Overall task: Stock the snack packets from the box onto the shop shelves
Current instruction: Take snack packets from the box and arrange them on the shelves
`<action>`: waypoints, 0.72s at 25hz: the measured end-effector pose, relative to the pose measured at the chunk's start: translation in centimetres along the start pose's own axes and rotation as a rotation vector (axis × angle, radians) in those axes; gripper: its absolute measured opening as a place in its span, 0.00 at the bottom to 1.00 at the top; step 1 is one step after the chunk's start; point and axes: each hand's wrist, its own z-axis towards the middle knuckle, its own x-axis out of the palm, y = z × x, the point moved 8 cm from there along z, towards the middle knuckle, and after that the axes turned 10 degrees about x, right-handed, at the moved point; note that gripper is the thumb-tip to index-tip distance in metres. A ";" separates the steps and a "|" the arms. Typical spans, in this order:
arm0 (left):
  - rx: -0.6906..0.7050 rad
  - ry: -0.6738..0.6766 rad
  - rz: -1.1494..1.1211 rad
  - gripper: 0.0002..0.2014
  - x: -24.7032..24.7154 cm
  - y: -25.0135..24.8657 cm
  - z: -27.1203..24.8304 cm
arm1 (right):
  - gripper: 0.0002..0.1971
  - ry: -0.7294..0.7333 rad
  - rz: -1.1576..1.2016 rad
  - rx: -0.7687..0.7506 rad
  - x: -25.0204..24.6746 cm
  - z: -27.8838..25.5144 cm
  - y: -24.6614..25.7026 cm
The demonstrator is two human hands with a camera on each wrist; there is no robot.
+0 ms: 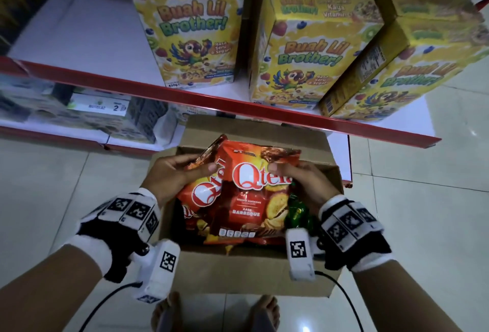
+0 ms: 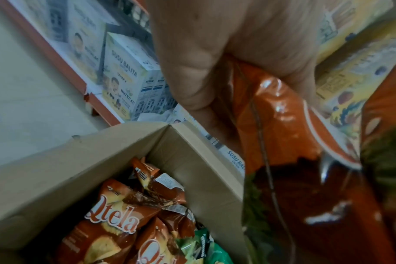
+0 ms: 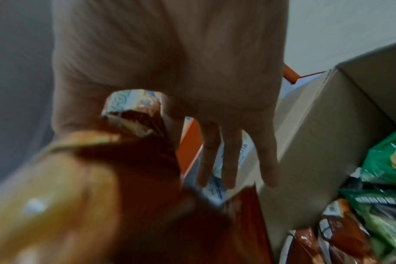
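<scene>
Snack packets [image 1: 251, 191], red, pinched by left hand [image 1: 169, 175] and right hand [image 1: 301, 180] above open cardboard box [image 1: 238, 270] on tiled floor [image 1: 423, 225]; red-edged shelf [image 1: 185, 98] just beyond, cereal boxes [image 1: 190, 27] higher.

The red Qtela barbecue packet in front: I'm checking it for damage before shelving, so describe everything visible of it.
The glossy red Qtela barbecue packet looks like puffed plastic film, printed with a white logo and chips. No tear shows. It is held tilted above the open cardboard box, overlapping a second red packet; the right hand pinches its upper right edge.
</scene>
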 end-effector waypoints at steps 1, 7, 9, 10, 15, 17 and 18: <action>-0.030 -0.005 -0.042 0.20 0.1 0.1 0.2 | 0.41 0.004 0.010 0.016 0.6 0.4 -0.3; -0.170 0.157 -0.333 0.52 1.2 1.0 -1.0 | 0.32 -0.025 0.179 0.000 1.8 0.8 -1.2; -0.158 0.235 -0.238 0.66 1.7 1.8 -1.9 | 0.33 -0.017 0.143 0.005 2.7 1.1 -1.1; -0.142 0.232 -0.196 0.70 1.8 2.1 -2.2 | 0.32 -0.016 0.102 0.008 3.4 1.2 -1.1; -0.089 0.026 -0.093 0.59 -0.9 2.9 -2.2 | 0.29 0.053 -0.094 0.001 7.8 2.3 -0.5; -0.081 -0.107 -0.167 0.50 -3.4 3.2 -1.8 | 0.29 0.066 -0.091 -0.016 8.5 3.5 -0.3; -0.078 -0.177 -0.200 0.48 -5.0 3.4 -1.7 | 0.28 0.037 -0.088 -0.018 8.4 4.2 -0.4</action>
